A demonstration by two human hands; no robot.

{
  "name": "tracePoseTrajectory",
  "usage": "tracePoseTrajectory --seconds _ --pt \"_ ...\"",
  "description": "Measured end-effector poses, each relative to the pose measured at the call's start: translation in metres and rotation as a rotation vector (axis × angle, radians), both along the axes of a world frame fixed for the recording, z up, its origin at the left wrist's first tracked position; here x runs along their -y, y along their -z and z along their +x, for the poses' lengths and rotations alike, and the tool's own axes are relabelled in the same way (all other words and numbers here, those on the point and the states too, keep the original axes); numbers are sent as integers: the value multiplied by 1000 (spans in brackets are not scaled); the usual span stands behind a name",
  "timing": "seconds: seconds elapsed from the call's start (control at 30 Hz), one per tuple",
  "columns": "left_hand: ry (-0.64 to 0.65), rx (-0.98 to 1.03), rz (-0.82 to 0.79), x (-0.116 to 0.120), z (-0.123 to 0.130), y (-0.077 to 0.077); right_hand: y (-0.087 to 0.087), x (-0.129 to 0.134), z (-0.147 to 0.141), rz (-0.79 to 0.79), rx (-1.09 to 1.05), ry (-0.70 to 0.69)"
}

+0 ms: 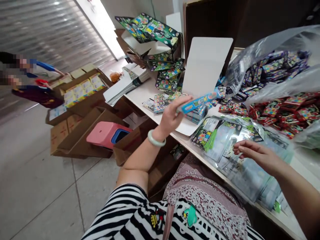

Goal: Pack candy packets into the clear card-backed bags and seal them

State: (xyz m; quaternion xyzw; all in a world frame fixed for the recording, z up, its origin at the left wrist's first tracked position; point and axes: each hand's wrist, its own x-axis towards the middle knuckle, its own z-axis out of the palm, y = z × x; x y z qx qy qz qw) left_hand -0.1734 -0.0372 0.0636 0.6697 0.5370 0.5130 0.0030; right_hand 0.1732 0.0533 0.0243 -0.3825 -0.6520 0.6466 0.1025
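My left hand, with a pale green bangle at its wrist, is closed on one end of a long, thin blue printed packet. The packet tilts upward to the right, above small packs on the table. Over a spread of clear plastic bags with black-and-green printed cards hovers my right hand. Its fingers are loosely stretched with nothing visible in them. Red sachets and purple sachets lie beyond it, in large clear plastic sacks.
Printed green display boxes are stacked at the table's back left, beside an upright white board. On the floor to the left are cardboard cartons and a pink stool. Another person is at the far left.
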Motion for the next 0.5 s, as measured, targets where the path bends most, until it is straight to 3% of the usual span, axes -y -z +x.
tracePoseTrajectory --seconds 0.1,0.2,0.33,0.5 --pt "-134 -397 -57 -49 -39 3 15 11 -15 49 13 -36" --pt "-198 -589 -263 -80 -51 30 26 23 -24 123 11 -106" --pt "-186 -653 -434 -88 -52 60 34 29 -5 203 45 -152" --pt "-183 -567 -368 -84 -37 58 39 9 36 236 127 -100"
